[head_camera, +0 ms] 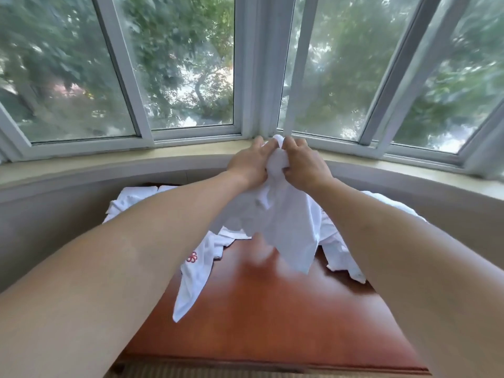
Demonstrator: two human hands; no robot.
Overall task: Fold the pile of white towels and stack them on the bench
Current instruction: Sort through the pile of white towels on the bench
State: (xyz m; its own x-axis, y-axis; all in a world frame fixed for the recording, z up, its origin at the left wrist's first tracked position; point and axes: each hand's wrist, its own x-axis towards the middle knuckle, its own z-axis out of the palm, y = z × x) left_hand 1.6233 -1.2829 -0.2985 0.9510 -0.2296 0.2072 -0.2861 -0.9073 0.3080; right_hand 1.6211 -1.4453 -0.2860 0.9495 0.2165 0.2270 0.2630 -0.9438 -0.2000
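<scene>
A white towel (283, 225) hangs bunched in the air over the bench. My left hand (249, 166) and my right hand (304, 166) grip its top close together, fingers curled into the cloth. Its lower corner dangles just above the reddish-brown bench (259, 309). Behind and below it lies a pile of white towels (131, 200) at the bench's far end. One towel with a red flower mark (195, 271) trails toward me on the left. Another part of the pile (341, 257) spreads on the right.
A curved beige wall and sill (95, 170) wrap round the bench's far end, under a bay window (174, 77) with white frames. Bare bench top lies near me. Striped carpet (191, 373) shows at the bench's near edge.
</scene>
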